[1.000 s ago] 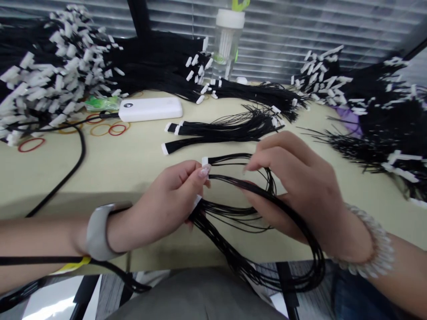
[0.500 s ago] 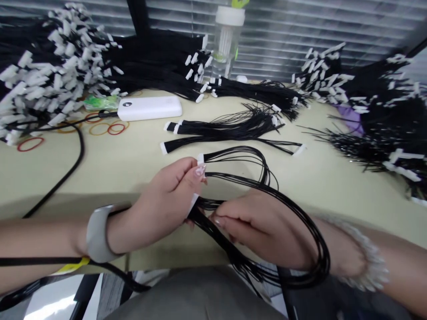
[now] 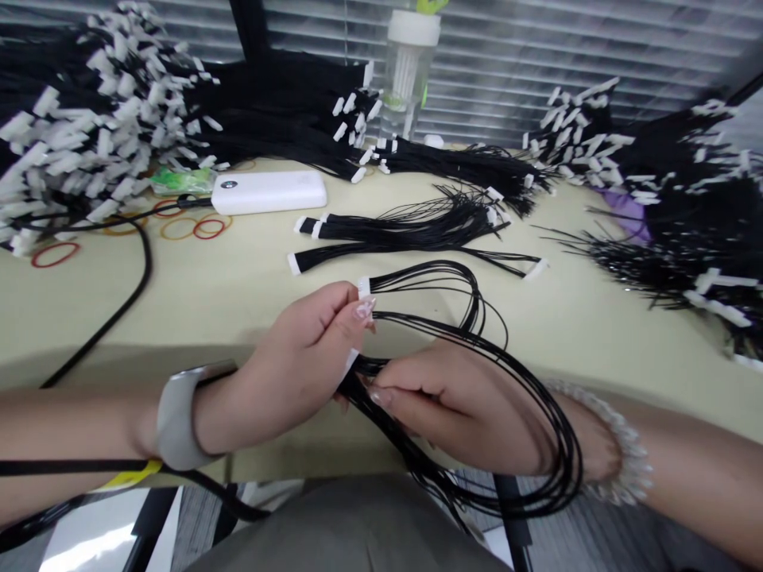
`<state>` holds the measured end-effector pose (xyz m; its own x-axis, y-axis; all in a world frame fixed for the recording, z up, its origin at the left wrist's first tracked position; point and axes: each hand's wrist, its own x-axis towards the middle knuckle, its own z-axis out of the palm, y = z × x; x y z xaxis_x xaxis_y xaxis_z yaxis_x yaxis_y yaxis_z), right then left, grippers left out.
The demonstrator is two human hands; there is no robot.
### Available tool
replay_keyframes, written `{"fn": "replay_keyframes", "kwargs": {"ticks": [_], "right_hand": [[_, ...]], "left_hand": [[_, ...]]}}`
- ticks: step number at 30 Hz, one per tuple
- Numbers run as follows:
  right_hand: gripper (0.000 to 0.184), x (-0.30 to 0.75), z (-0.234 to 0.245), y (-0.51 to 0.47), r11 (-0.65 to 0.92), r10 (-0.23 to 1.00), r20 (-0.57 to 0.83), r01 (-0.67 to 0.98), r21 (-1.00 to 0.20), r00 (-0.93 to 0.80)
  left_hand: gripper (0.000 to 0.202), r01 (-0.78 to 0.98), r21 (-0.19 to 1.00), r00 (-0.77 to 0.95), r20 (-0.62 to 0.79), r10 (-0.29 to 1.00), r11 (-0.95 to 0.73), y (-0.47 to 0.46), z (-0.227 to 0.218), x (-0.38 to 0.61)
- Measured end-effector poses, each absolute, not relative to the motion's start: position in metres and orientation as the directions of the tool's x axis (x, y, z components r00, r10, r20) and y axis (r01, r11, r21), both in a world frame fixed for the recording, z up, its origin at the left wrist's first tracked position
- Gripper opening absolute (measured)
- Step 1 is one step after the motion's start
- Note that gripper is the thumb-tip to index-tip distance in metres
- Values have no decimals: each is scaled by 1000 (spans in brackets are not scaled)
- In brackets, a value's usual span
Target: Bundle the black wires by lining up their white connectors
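My left hand (image 3: 292, 365) pinches two white connectors (image 3: 363, 287) of a black wire harness (image 3: 536, 413) between thumb and fingers, near the table's front edge. The harness wires loop to the right and hang down over the edge. My right hand (image 3: 465, 405) is closed around the lower strands just right of the left hand, with the loop draped over its wrist. A grey watch sits on my left wrist and a beaded bracelet on my right.
Several finished harnesses (image 3: 411, 226) lie on the beige table (image 3: 208, 294) beyond my hands. Big heaps of black wires with white connectors fill the back left (image 3: 89, 135) and right (image 3: 673, 183). A white power bank (image 3: 268, 192), rubber bands (image 3: 191, 229) and a water bottle (image 3: 405, 71) stand behind.
My right hand came down from the upper loop to the lower strands beside my left hand and now grips them. One harness with a white connector now lies uncovered on the table.
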<state>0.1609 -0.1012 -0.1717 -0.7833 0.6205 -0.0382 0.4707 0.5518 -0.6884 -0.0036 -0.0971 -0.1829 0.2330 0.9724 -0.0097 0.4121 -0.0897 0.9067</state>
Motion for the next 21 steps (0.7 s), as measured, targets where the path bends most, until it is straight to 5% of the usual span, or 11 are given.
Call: {"fn": "replay_keyframes", "kwargs": {"ticks": [12,18,21], "right_hand": [[17,163,-172,-105,709,639,51,561,-426,-768],[17,176,-159,-102,677,694,-80,686,-268,-716],[16,192,-150,-92,704,704,39,690,-169,-709]], "left_hand": [[28,474,877,258,-50,965,-81,-95,-177,-2],[27,467,883,261,-75,962,-58,-96,-179,-1],[28,424,905,281,-103,954,-27,-96,-181,-2]]}}
